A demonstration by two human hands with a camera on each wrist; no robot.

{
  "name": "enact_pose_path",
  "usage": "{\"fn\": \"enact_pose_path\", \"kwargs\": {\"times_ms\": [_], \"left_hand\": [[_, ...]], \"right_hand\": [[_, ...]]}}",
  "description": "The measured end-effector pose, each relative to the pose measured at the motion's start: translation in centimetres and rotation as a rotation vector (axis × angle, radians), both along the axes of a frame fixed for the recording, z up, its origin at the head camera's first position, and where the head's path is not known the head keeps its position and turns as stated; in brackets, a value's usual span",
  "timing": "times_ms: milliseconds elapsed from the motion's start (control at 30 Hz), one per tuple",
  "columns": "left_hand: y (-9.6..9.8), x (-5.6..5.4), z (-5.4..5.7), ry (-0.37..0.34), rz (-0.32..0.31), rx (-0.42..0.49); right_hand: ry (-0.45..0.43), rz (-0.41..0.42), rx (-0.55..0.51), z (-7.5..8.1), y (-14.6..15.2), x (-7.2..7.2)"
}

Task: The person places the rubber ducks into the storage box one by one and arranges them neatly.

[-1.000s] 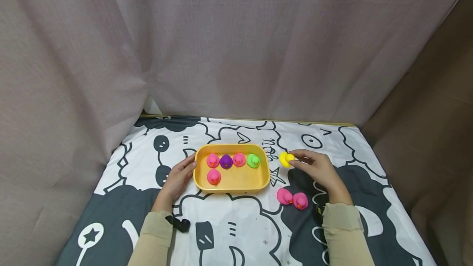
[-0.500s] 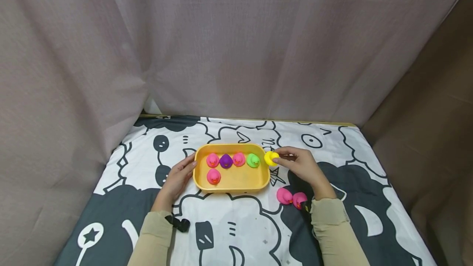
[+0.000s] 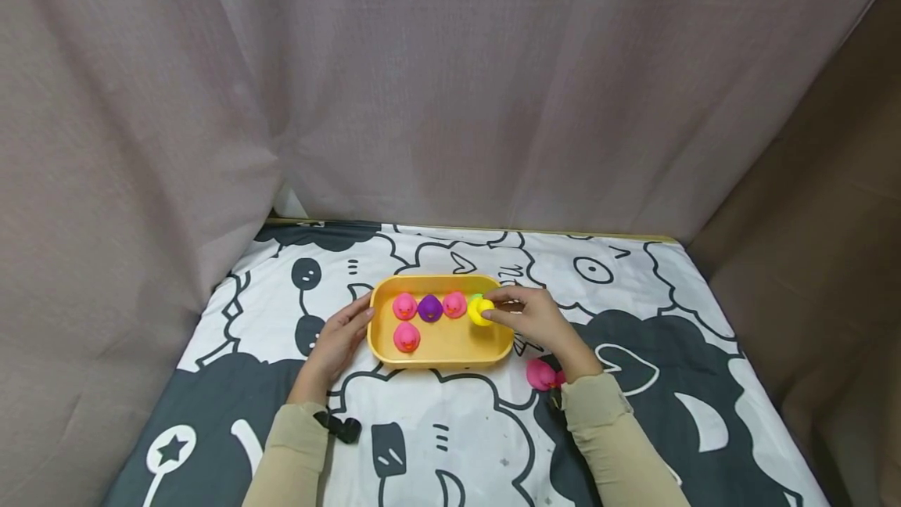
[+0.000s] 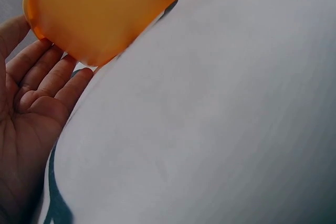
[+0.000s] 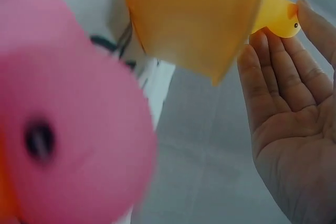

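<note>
My right hand (image 3: 528, 318) pinches a yellow rubber duck (image 3: 481, 311) between thumb and fingers, over the right end of the yellow tray (image 3: 450, 361). That duck mostly hides the green duck (image 3: 477, 296). In the right wrist view the yellow duck (image 5: 285, 22) shows above the fingertips, beyond the tray wall (image 5: 194, 19). My left hand (image 3: 341, 343) holds the tray's left end, thumb at the rim, as the left wrist view shows with the tray (image 4: 105, 14) beside the fingers (image 4: 58, 77). Inside, a purple duck (image 3: 430, 308) stands between two pink ducks, with another pink duck (image 3: 406, 337) in front.
Pink ducks (image 3: 540, 374) sit on the patterned cloth (image 3: 450, 429) right of the tray, one partly behind my right wrist. A pink duck (image 5: 79, 119) looms large in the right wrist view. Grey curtains (image 3: 450, 100) surround the back and sides.
My right hand has carried the yellow duck leftward from beside the tray to over its right end, covering the green duck. My left hand and the tray stay in place.
</note>
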State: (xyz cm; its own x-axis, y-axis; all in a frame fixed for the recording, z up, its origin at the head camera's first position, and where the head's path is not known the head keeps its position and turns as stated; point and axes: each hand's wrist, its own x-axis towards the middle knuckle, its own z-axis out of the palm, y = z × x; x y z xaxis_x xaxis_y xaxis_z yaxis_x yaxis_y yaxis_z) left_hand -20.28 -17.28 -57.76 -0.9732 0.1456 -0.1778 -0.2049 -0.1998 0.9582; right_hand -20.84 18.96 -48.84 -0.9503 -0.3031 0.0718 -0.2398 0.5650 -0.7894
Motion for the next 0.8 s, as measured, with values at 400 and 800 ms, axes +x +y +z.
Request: {"fn": "enact_pose_path", "kwargs": {"times_ms": [400, 800], "left_hand": [[0.0, 0.0, 0.0, -0.001, 0.001, 0.010], [0.0, 0.0, 0.1, -0.001, 0.000, 0.002]], "right_hand": [[-0.006, 0.055, 0.055, -1.6, -4.3, 0.7], [-0.069, 0.061, 0.084, -2.0, -6.7, 0.4]]}}
